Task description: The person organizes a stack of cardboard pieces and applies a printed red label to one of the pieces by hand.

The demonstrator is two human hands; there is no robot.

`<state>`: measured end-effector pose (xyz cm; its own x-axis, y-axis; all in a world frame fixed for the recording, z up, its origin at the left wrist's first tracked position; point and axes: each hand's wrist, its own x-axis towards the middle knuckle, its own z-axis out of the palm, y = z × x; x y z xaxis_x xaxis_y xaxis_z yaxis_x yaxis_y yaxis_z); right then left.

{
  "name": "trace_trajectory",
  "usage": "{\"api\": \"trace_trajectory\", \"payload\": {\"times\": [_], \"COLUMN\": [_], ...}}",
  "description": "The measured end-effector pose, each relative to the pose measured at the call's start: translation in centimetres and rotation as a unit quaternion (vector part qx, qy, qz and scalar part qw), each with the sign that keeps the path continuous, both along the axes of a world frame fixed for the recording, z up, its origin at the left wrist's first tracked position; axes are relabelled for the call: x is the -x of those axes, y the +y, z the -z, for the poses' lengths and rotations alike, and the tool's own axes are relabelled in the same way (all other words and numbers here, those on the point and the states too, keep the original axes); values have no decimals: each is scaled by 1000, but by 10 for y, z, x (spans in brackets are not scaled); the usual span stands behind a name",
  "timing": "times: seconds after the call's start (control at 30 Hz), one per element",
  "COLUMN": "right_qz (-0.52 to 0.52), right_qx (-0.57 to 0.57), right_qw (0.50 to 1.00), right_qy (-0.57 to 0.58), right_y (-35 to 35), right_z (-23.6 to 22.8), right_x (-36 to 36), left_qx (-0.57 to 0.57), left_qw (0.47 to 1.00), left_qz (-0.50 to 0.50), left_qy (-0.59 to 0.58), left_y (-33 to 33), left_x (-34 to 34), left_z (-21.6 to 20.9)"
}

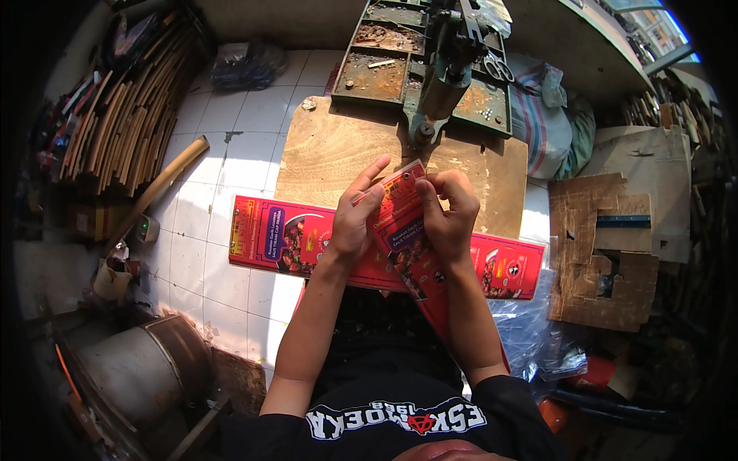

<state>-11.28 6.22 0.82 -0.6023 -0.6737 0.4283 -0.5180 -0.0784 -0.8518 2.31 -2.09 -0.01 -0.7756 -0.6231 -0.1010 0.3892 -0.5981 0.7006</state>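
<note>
The strip [406, 234] lies between the hands, its top at the fingertips, its length slanting down under the right forearm. The right hand [452, 211] is curled, pinching its top right corner. The left hand [358, 219] is half open, thumb at the left edge; I cannot tell whether it grips. Crosswise beneath the forearms lie more strips [257, 238].

There are at least two red printed sheets [405, 237], one press [446, 92], one pair of scissors [499, 67], one wooden surface [327, 146] and one pole [164, 175].
</note>
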Motion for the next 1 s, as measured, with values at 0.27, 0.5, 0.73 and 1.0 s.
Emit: {"api": "trace_trajectory", "payload": {"times": [0.27, 0.5, 0.73, 1.0], "right_qz": [3, 5, 3, -8], "right_qx": [-12, -24, -43, -59], "right_qw": [999, 997, 996, 997], "right_qy": [41, 79, 75, 39], "right_y": [-2, -4, -4, -5], "right_z": [1, -1, -3, -1], "right_x": [-2, -3, -4, -2], "left_qx": [1, 11, 28, 28], "left_qw": [1000, 999, 998, 998], "left_qz": [-17, -29, -40, -34], "left_qy": [-21, -26, -47, -43], "left_y": [1, 1, 1, 0], "left_x": [1, 2, 2, 2], "left_z": [0, 4, 5, 5]}}
